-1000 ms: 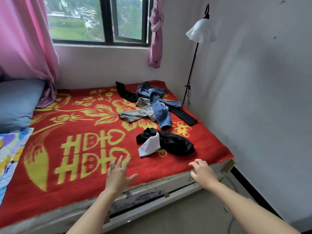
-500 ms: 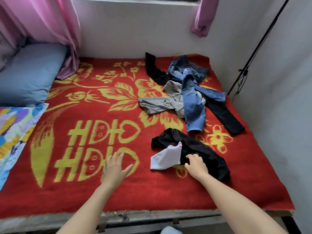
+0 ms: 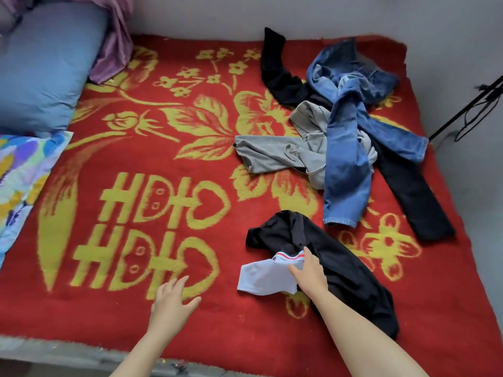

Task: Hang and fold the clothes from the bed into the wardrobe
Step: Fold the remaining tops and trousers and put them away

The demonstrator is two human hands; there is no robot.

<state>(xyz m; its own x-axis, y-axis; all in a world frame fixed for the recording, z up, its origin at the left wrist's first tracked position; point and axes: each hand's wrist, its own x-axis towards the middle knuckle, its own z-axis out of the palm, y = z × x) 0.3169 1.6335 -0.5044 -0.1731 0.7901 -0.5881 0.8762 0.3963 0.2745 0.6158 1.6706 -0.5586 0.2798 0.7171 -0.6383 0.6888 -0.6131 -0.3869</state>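
Black garment (image 3: 343, 268) lies crumpled on the near right part of the bed (image 3: 54, 349), with a white piece (image 3: 264, 278) with a red-striped edge sticking out on its left side; can't tell if the white piece is part of it or a separate item. Right hand (image 3: 310, 270) rests on top where white meets black, fingers fairly straight and flat on the cloth, thumb out over the white piece, no visible grip. Left hand (image 3: 171, 300) is well apart to the left, over the bare blanket (image 3: 136, 164), fingers spread and relaxed, holding nothing; contact with the blanket is unclear. Blanket is red with yellow flowers and characters. Farther back on the right is a tangled pile: blue jeans (image 3: 348, 159) on top, grey garment (image 3: 272, 153) under them sticking out left, black trousers (image 3: 419, 202) running diagonally beneath both. Pile is near the black garment, not touching it. Blue pillow (image 3: 40, 63) at far left, pink curtain (image 3: 114, 44) hanging down beside it, patterned sheet (image 3: 19, 172) at the left edge. Black lamp stand (image 3: 468, 110) with a cable against the right wall.
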